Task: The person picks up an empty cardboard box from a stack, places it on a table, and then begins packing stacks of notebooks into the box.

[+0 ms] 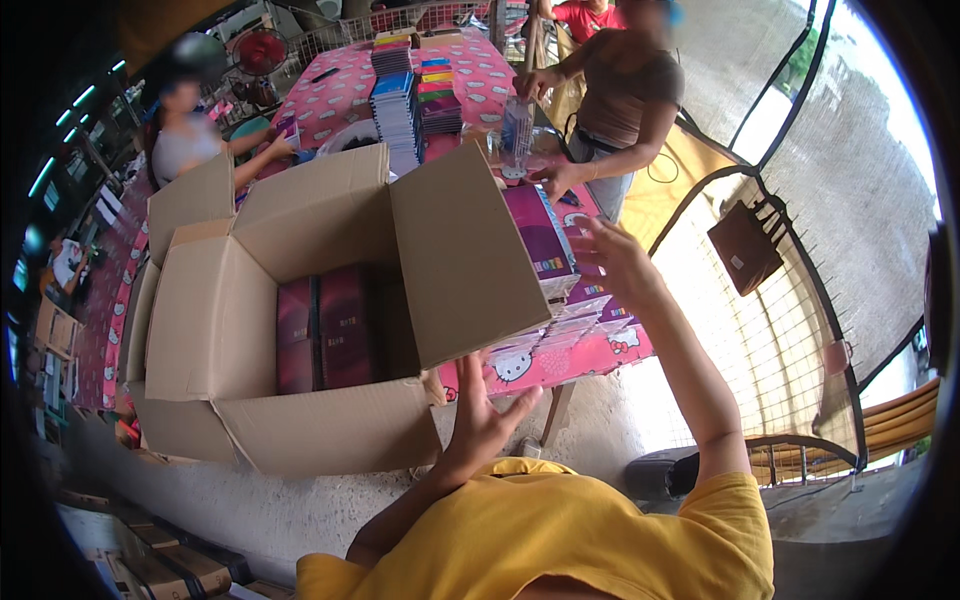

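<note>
Purple-covered books (540, 235) lie stacked at the near right edge of a counter (340, 85) draped in pink cartoon-print cloth, just beyond the raised flap of a cardboard box. A worker in a yellow shirt (580, 530) extends the right hand (618, 265) to the stack's right side, its fingers spread and clasping nothing; whether they touch the covers cannot be told. The left hand (482, 415), palm up and also unclenched, is at the lower edge of the flap, its fingers apart and free of any load; contact with the cardboard is unclear. The large brown cardboard box (330, 435) stands with its flaps turned out at left, two dark maroon packs (340, 330) side by side within. Across the counter, a co-worker in a brown top (625, 95) handles a clear plastic item (516, 130), while a second co-worker in a pale top (195, 135) holds a small purple object (288, 132) at left. Between them rises a tall stack of blue-topped books (398, 125), beside a shorter, multicoloured pile (438, 100). At right, a brown bag (745, 245) hangs against mesh; a red fan (262, 52) stands at the rear.
</note>
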Motion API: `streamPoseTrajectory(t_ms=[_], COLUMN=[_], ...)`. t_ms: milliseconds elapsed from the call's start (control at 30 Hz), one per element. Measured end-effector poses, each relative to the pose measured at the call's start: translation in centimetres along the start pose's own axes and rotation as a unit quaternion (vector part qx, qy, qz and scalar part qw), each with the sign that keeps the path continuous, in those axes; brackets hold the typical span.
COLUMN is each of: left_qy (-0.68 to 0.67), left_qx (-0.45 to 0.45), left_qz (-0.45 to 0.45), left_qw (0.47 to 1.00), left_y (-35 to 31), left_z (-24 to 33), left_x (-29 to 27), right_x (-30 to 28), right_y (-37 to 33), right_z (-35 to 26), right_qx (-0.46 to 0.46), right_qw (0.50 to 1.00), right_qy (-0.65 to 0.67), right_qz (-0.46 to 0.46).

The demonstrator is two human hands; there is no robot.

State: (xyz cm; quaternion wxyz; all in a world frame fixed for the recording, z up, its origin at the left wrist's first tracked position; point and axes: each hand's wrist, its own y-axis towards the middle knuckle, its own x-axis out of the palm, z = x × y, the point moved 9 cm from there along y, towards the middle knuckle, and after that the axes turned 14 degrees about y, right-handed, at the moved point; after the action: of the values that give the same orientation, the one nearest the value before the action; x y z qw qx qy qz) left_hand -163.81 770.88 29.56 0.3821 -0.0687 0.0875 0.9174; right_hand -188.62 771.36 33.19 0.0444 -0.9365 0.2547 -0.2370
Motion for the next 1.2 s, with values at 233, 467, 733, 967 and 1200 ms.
streamPoseTrajectory(t_ms=[233, 467, 733, 967, 1200], left_qy=[0.182, 0.32, 0.014, -0.166, -0.342], left_qx=[0.011, 0.203, 0.155, 0.149, 0.141], left_qz=[0.169, 0.273, -0.035, -0.137, 0.005], left_qw=[0.969, 0.884, 0.987, 0.965, 0.929], left_y=[6.2, 5.0, 6.3, 1.9, 0.3], left_z=[-4.2, 6.5, 11.2, 16.5, 9.3], left_x=[0.3, 3.9, 7.0, 3.5, -10.2], right_x=[3.7, 0.2, -2.0, 0.5, 21.3], right_y=[2.2, -0.5, -3.6, -8.5, -15.7], right_z=[3.0, 2.3, 1.9, -1.9, -7.9], right_qx=[0.082, 0.129, -0.126, -0.26, -0.444], right_qw=[0.99, 0.931, 0.78, 0.902, 0.821], right_qy=[-0.031, 0.309, 0.537, 0.309, -0.278], right_qz=[-0.107, -0.143, -0.296, -0.152, -0.225])
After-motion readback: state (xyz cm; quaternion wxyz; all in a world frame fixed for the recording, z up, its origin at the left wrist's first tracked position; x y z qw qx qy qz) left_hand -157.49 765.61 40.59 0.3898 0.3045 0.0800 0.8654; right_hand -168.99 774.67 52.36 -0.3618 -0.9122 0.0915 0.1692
